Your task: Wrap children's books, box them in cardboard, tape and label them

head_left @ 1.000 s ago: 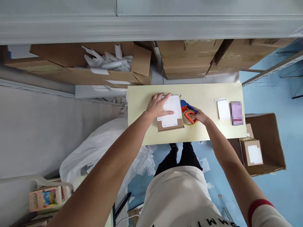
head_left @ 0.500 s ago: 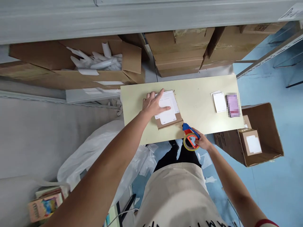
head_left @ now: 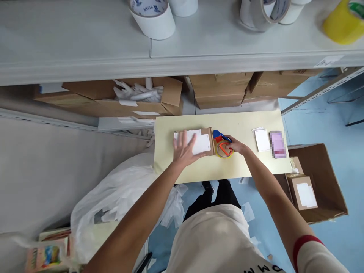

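My left hand (head_left: 183, 151) lies with its fingers spread on a small cardboard box (head_left: 211, 141) on the table. White paper labels (head_left: 202, 143) cover much of the box's top, partly hidden under the hand. My right hand (head_left: 236, 145) grips a blue and red tape dispenser (head_left: 218, 135) with a roll of tape on it. The dispenser's blue end is right beside the box's right end; whether it touches the box I cannot tell.
White cards (head_left: 262, 140) and a blurred purple item (head_left: 278, 145) lie on the table's (head_left: 199, 174) right side. An open carton (head_left: 327, 182) holding boxes stands to the right. Tape rolls (head_left: 159, 22) sit on the shelf above; a white plastic bag (head_left: 113, 185) is at left.
The small box has turned and now lies nearly straight along the table. My right hand has brought the tape dispenser from the table's front edge over the table, against the box's right end.
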Demonstrator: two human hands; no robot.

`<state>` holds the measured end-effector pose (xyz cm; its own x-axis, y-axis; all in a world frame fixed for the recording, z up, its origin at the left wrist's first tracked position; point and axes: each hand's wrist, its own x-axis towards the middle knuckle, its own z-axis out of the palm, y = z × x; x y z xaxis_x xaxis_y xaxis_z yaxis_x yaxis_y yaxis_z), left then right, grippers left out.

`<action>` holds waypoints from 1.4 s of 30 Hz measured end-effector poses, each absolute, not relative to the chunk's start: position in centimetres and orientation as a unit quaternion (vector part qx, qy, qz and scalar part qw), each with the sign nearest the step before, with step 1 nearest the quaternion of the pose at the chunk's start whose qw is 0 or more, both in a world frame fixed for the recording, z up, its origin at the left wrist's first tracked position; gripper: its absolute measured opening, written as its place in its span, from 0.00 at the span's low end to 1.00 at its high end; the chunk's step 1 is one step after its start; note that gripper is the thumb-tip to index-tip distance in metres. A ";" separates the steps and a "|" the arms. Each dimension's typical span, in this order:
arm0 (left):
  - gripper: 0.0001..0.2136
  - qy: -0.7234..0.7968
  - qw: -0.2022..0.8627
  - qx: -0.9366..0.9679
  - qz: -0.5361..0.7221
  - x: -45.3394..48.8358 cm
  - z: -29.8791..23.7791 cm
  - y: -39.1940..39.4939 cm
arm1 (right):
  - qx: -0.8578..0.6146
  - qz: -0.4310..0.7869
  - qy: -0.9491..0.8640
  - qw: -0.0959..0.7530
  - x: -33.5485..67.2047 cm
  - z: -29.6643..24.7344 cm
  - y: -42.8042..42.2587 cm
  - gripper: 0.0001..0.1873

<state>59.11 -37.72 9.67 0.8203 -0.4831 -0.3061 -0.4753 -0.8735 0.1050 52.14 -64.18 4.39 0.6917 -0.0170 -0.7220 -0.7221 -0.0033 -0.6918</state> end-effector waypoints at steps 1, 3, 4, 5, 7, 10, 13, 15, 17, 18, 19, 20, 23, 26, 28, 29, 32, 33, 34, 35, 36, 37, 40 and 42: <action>0.52 -0.305 0.017 0.936 -0.176 59.5 9.6 -38.2 | -0.655 0.284 0.260 0.650 52.4 4.4 -64.2 0.43; 0.55 -0.362 0.026 0.911 -0.196 60.1 9.3 -39.1 | -0.649 0.284 0.215 0.673 52.6 4.0 -64.1 0.47; 0.56 -0.368 0.028 0.908 -0.201 60.3 9.1 -39.4 | -0.643 0.277 0.199 0.685 52.5 3.7 -63.9 0.48; 0.56 -0.364 0.028 0.908 -0.203 60.4 9.0 -39.6 | -0.637 0.269 0.193 0.696 52.3 3.4 -63.7 0.49; 0.56 -0.350 0.029 0.913 -0.207 60.4 8.7 -39.7 | -0.630 0.256 0.196 0.706 51.6 2.9 -63.4 0.50; 0.56 -0.338 0.039 0.915 -0.216 60.2 8.6 -39.6 | -0.636 0.260 0.201 0.698 49.3 3.0 -63.2 0.51; 0.55 -0.334 0.053 0.915 -0.218 60.2 8.5 -39.5 | -0.668 0.307 0.199 0.648 45.1 4.1 -63.4 0.52; 0.56 -0.339 0.057 0.914 -0.217 60.2 8.3 -39.4 | -0.701 0.337 0.178 0.603 42.6 5.0 -63.3 0.52; 0.56 -0.348 0.059 0.912 -0.210 60.1 8.1 -39.3 | -0.745 0.354 0.149 0.546 41.4 6.0 -62.4 0.49; 0.56 -0.354 0.062 0.911 -0.205 60.1 8.0 -39.3 | -0.775 0.362 0.137 0.500 41.5 6.5 -61.6 0.47; 0.56 -0.359 0.066 0.910 -0.198 60.1 7.9 -39.2 | -0.807 0.370 0.126 0.443 42.0 7.1 -60.5 0.45; 0.56 -0.363 0.071 0.909 -0.191 60.2 7.7 -39.2 | -0.839 0.373 0.111 0.381 42.9 7.6 -59.3 0.42; 0.53 -0.366 0.101 0.907 -0.181 60.7 6.9 -39.1 | -0.901 0.369 0.011 0.228 45.2 9.1 -55.4 0.35; 0.47 -0.347 0.191 0.897 -0.197 61.4 6.5 -38.7 | -0.922 0.323 0.003 0.215 44.9 10.3 -53.5 0.34; 0.43 -0.319 0.299 0.879 -0.190 61.2 6.8 -38.1 | -0.922 0.257 0.069 0.281 43.0 10.9 -54.0 0.36; 0.42 -0.298 0.360 0.868 -0.169 60.6 7.3 -37.7 | -0.914 0.217 0.102 0.327 42.0 11.2 -54.6 0.38; 0.33 -0.194 0.516 0.833 -0.051 56.9 9.7 -36.5 | -0.875 0.077 0.147 0.454 39.4 11.9 -56.5 0.39; 0.28 -0.142 0.544 0.827 -0.025 55.3 10.6 -36.2 | -0.864 0.027 0.151 0.480 39.0 12.1 -56.7 0.39; 0.25 -0.101 0.566 0.818 -0.027 53.6 11.6 -36.1 | -0.855 -0.023 0.151 0.496 38.8 12.3 -56.7 0.39; 0.22 -0.080 0.589 0.802 -0.058 52.0 12.6 -36.1 | -0.848 -0.069 0.147 0.504 38.9 12.5 -56.3 0.40; 0.20 -0.071 0.611 0.782 -0.104 50.7 13.5 -36.2 | -0.846 -0.112 0.137 0.503 39.1 12.7 -55.6 0.40; 0.19 -0.058 0.634 0.756 -0.153 49.6 14.4 -36.5 | -0.848 -0.150 0.124 0.493 39.5 13.0 -54.8 0.40; 0.24 -0.011 0.697 0.675 -0.242 48.4 16.9 -37.7 | -0.874 -0.254 0.078 0.407 40.8 13.9 -52.2 0.36; 0.25 0.021 0.724 0.633 -0.274 48.6 18.2 -38.3 | -0.889 -0.312 0.047 0.332 41.4 14.4 -50.9 0.31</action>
